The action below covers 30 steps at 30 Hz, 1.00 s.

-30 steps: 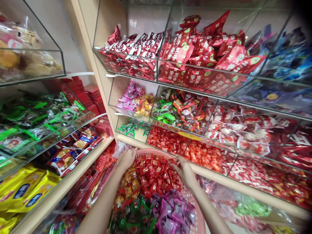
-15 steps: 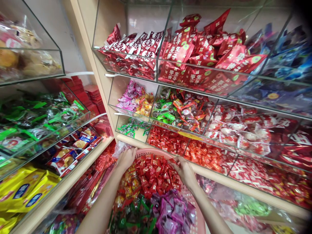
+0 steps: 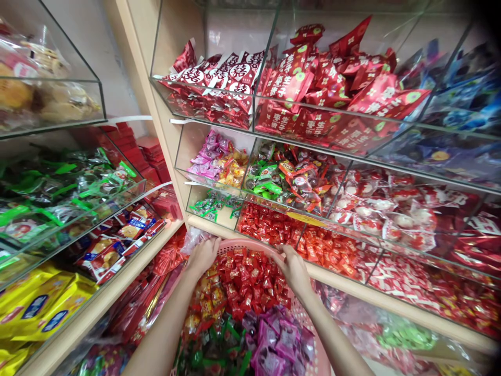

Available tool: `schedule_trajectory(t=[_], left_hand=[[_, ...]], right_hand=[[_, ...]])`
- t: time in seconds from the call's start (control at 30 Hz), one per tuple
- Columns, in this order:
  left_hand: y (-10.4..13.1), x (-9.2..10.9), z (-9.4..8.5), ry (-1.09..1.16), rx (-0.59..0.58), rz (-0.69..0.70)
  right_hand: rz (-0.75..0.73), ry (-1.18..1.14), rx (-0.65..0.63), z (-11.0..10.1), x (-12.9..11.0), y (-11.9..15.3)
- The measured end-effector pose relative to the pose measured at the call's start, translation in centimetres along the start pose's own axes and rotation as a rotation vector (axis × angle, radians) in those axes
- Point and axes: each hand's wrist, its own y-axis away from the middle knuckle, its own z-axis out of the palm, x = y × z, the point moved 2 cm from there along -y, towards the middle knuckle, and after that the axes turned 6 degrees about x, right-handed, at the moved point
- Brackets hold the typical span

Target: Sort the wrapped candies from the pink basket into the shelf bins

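A pink plastic basket (image 3: 246,243) with a perforated rim sits low in the middle, its far edge close to the shelf front. My left hand (image 3: 202,257) is closed over the rim at the far left. On the far right side of the same rim, my right hand (image 3: 294,271) grips with bent fingers. Inside the basket lie red-wrapped candies (image 3: 250,282) at the back and yellow-orange packets (image 3: 207,297) at the left. Green and dark packets (image 3: 215,344) and purple packets (image 3: 277,339) fill the near part. The basket's near side is out of view.
Beyond the basket, clear shelf bins hold small red candies (image 3: 266,224), orange-red candies (image 3: 332,250) and large red bags (image 3: 293,78). Green packets (image 3: 58,183) and yellow bags (image 3: 43,303) fill the left shelves. A wooden ledge (image 3: 376,297) runs along the right.
My right hand has shifted slightly up and its fingers have moved from the edge of the red candies onto the rim. My left hand and the basket look almost unmoved.
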Motion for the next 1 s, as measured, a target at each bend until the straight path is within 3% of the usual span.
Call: schedule_trajectory(t=[0.23,0.37,0.6,0.83,1.0], left_hand=[[0.0,0.1,-0.1,0.011,0.000,-0.002],[0.0,0.1,-0.2,0.022,0.004,0.004],[-0.1,-0.1,0.1,0.013,0.007,0.007],[-0.1,0.0,-0.1,0.010,-0.004,0.010],[-0.1,0.1,-0.3,-0.004,-0.028,0.006]], right_hand=[[0.011,0.113,-0.069,3.0,-0.1,-6.6],[0.196,0.189,-0.207,5.3,0.2,-8.8],[0.311,0.255,-0.328,7.1,-0.1,-10.2],[0.255,0.268,-0.248,7.7,0.3,-10.0],[0.291,0.221,-0.239,7.9,1.3,-9.6]])
